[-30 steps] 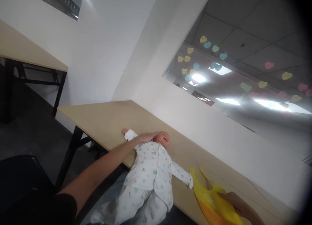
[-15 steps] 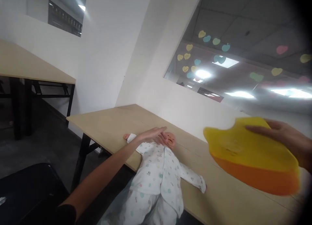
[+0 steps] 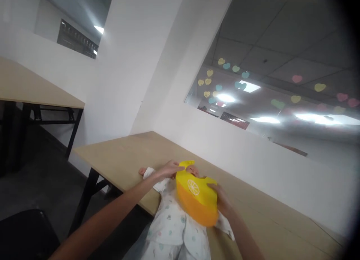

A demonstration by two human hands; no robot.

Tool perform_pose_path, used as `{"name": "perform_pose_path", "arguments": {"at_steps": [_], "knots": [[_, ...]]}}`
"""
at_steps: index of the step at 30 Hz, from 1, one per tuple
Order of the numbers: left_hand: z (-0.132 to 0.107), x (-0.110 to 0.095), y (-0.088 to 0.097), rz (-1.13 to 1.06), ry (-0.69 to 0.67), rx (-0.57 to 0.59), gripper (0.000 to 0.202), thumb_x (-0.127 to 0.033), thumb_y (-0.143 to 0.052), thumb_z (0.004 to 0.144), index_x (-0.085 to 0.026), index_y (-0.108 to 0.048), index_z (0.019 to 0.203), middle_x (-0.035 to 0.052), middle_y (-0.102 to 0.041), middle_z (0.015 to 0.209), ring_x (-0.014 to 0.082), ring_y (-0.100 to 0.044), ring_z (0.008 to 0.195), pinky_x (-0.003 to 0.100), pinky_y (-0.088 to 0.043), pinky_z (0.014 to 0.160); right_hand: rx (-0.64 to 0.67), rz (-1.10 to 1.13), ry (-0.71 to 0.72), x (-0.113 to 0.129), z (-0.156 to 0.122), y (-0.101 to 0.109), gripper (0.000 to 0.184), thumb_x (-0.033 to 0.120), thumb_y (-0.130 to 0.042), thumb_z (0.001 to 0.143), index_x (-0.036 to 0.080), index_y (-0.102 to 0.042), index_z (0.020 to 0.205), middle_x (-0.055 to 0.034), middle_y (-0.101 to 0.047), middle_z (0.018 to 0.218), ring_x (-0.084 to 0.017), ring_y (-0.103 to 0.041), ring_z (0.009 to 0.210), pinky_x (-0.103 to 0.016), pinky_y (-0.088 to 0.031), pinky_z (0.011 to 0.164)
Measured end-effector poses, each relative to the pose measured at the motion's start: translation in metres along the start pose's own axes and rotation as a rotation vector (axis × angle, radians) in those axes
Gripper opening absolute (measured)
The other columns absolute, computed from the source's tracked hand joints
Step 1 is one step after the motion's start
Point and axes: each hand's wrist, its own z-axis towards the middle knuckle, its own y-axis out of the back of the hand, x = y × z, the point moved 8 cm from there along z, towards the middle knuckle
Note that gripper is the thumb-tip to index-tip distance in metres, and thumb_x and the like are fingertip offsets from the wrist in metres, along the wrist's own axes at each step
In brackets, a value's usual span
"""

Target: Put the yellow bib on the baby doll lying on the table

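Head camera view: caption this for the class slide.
Left hand and right hand hold a yellow-orange bib over a baby doll on a table.

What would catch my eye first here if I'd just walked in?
The bright yellow-and-orange bib on the chest of a baby doll, which lies on a light wooden table. The person's right hand holds the bib's edge, and the left hand is at its top. Beyond, pastel paper hearts dot a window in the wall.
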Motion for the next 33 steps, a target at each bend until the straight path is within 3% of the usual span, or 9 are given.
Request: {"name": "perform_pose_path", "arguments": {"at_steps": [4, 7, 11, 16, 21, 25, 29, 31, 33], "knots": [[-0.007, 0.002, -0.007, -0.093, 0.023, 0.054, 0.078, -0.039, -0.08, 0.072, -0.016, -0.046, 0.139, 0.0001, -0.063, 0.08, 0.0087, -0.049, 0.056, 0.021, -0.031, 0.049, 0.009, 0.121, -0.005, -0.009, 0.006, -0.011, 0.073, 0.039, -0.073, 0.069, 0.025, -0.05, 0.137, -0.007, -0.069, 0.123, -0.029, -0.069, 0.109, -0.039, -0.059, 0.089], [-0.026, -0.03, -0.011, -0.167, -0.045, 0.162, 0.07, -0.035, -0.078, 0.075, -0.023, -0.052, 0.139, 0.0023, -0.067, 0.092, 0.0065, -0.047, 0.056, 0.02, -0.03, 0.048, 0.032, 0.18, -0.005, 0.026, -0.01, -0.023, 0.074, 0.034, -0.073, 0.071, 0.026, -0.048, 0.14, -0.0071, -0.068, 0.125, -0.028, -0.068, 0.112, -0.037, -0.058, 0.092], [-0.038, -0.059, 0.005, -0.123, -0.118, 0.178, 0.049, -0.045, -0.073, 0.08, -0.022, -0.067, 0.124, 0.0069, -0.069, 0.11, 0.0104, -0.058, 0.07, 0.019, -0.034, 0.049, 0.105, 0.126, -0.052, 0.066, -0.03, -0.037, 0.056, 0.033, -0.069, 0.073, 0.023, -0.058, 0.128, -0.0075, -0.067, 0.127, -0.027, -0.067, 0.114, -0.036, -0.057, 0.094], [-0.022, -0.023, 0.016, 0.341, -0.243, 0.098, 0.033, -0.039, -0.068, 0.081, -0.02, -0.075, 0.107, 0.0078, -0.073, 0.106, 0.022, -0.066, 0.087, 0.028, -0.048, 0.071, -0.064, -0.031, -0.067, 0.023, -0.018, -0.02, 0.051, 0.035, -0.073, 0.067, 0.021, -0.061, 0.114, -0.0097, -0.073, 0.11, -0.03, -0.072, 0.097, -0.038, -0.059, 0.08], [-0.002, 0.027, 0.018, 0.559, -0.227, 0.029, 0.025, -0.031, -0.061, 0.083, -0.025, -0.075, 0.102, 0.0063, -0.074, 0.11, 0.0266, -0.066, 0.103, 0.033, -0.048, 0.09, -0.11, 0.169, -0.135, -0.047, 0.005, -0.022, 0.045, 0.038, -0.076, 0.066, 0.02, -0.064, 0.106, -0.0112, -0.074, 0.106, -0.03, -0.071, 0.1, -0.038, -0.059, 0.083], [0.006, 0.016, 0.017, 0.42, -0.229, -0.005, 0.029, -0.039, -0.054, 0.09, -0.019, -0.073, 0.097, 0.0078, -0.076, 0.097, 0.0237, -0.07, 0.088, 0.031, -0.053, 0.076, -0.145, 0.399, -0.068, -0.039, 0.012, -0.021, 0.039, 0.036, -0.082, 0.066, 0.019, -0.067, 0.097, -0.0086, -0.076, 0.094, -0.026, -0.073, 0.09, -0.035, -0.057, 0.083], [0.0, -0.016, 0.028, 0.5, -0.481, -0.268, 0.026, -0.042, -0.061, 0.086, -0.022, -0.075, 0.092, 0.0055, -0.077, 0.098, 0.0231, -0.071, 0.093, 0.032, -0.054, 0.088, -0.139, 0.482, 0.087, -0.01, 0.019, -0.013, 0.036, 0.032, -0.082, 0.067, 0.018, -0.068, 0.098, -0.0053, -0.074, 0.09, -0.021, -0.07, 0.078, -0.032, -0.055, 0.076], [0.001, -0.011, 0.036, 0.541, -0.494, -0.367, 0.027, -0.044, -0.064, 0.083, -0.022, -0.076, 0.093, 0.005, -0.077, 0.098, 0.0241, -0.072, 0.092, 0.032, -0.055, 0.088, -0.13, 0.458, 0.18, -0.002, 0.024, -0.011, 0.041, 0.033, -0.08, 0.069, 0.019, -0.067, 0.106, -0.0051, -0.073, 0.096, -0.02, -0.069, 0.08, -0.031, -0.054, 0.075], [0.01, 0.009, 0.047, 0.567, -0.369, -0.415, 0.035, -0.049, -0.065, 0.078, -0.02, -0.076, 0.094, 0.0057, -0.078, 0.097, 0.0272, -0.073, 0.092, 0.033, -0.058, 0.082, -0.183, 0.414, 0.225, -0.008, 0.029, -0.007, 0.041, 0.033, -0.077, 0.07, 0.019, -0.067, 0.107, -0.0033, -0.072, 0.094, -0.018, -0.066, 0.079, -0.029, -0.052, 0.074]]}}
